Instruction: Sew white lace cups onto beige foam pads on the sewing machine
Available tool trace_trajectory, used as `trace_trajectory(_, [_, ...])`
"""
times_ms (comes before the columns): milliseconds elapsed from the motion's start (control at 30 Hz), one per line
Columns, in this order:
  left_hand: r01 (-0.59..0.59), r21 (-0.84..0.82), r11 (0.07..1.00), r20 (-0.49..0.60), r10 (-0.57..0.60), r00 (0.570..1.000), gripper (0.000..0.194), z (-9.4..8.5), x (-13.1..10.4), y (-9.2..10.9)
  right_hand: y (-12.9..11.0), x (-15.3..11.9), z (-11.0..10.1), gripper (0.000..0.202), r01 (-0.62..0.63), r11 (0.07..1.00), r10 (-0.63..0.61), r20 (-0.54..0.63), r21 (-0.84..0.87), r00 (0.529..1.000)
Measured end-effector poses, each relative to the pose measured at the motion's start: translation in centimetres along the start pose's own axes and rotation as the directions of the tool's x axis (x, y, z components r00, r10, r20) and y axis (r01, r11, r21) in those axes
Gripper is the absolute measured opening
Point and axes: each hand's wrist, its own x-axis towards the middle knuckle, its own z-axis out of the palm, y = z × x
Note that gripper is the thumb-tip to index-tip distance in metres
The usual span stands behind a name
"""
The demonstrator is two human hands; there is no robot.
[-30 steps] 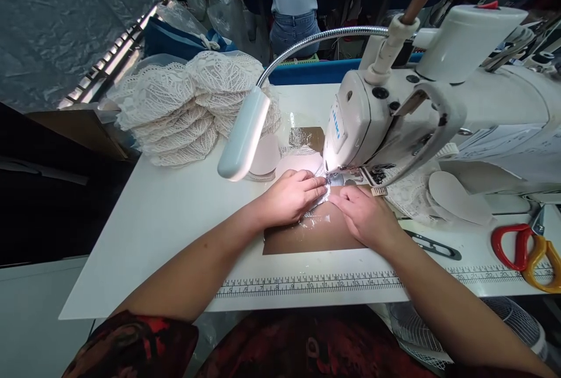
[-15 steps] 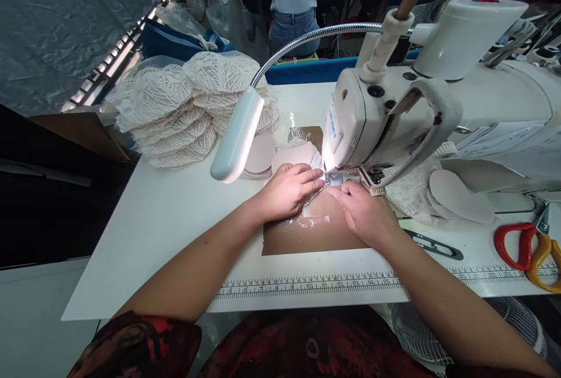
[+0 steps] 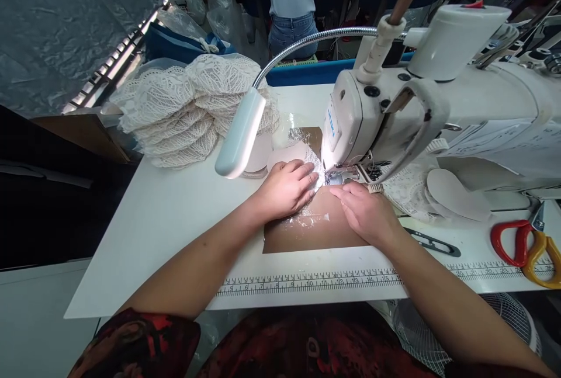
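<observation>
Under the head of a white sewing machine, a piece of white lace with a pale rounded pad lies at the needle. My left hand rests flat on this piece, fingers stretched out, just left of the presser foot. To the right of the needle, my right hand lies low with its index finger stretched along the machine bed; its other fingers are partly hidden by the machine. Both hands are over a brown taped sheet on the white table.
A stack of lace pieces stands at left behind a lamp. More pads, a black thread-snipper-like tool and scissors lie at right. A printed ruler runs along the front edge. A person sits beyond.
My left hand has shifted slightly left, away from the needle, and more of the lace shows beside its fingertips. My right hand stays almost in place. The camera view has moved slightly.
</observation>
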Motion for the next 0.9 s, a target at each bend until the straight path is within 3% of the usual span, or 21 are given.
trace_trajectory(167, [0.048,-0.089,0.995,0.13,-0.036,0.991,0.042,-2.3,-0.7,1.1,0.0,0.0,-0.5,0.04,-0.086,0.995,0.088,0.029,-0.052,0.996])
trace_trajectory(300, [0.018,-0.184,0.983,0.119,0.004,0.993,0.037,-2.4,-0.7,1.7,0.0,0.0,-0.7,0.04,-0.123,0.989,0.126,0.037,-0.077,0.991])
trace_trajectory(433, [-0.059,-0.228,0.972,0.081,0.079,0.994,0.033,-1.4,-0.4,2.3,-0.1,-0.2,-1.3,0.033,-0.036,0.999,0.036,0.005,0.008,0.999])
trace_trajectory(600, [-0.059,-0.19,0.98,0.082,0.076,0.994,0.036,-0.7,-0.4,2.9,-0.1,-0.6,-1.7,0.028,0.115,0.982,-0.115,-0.008,0.148,0.993])
trace_trajectory(900, [-0.064,-0.137,0.989,0.103,0.078,0.992,0.041,-0.6,-0.4,2.5,0.0,-0.7,-1.2,0.029,0.161,0.979,-0.161,-0.005,0.125,0.987])
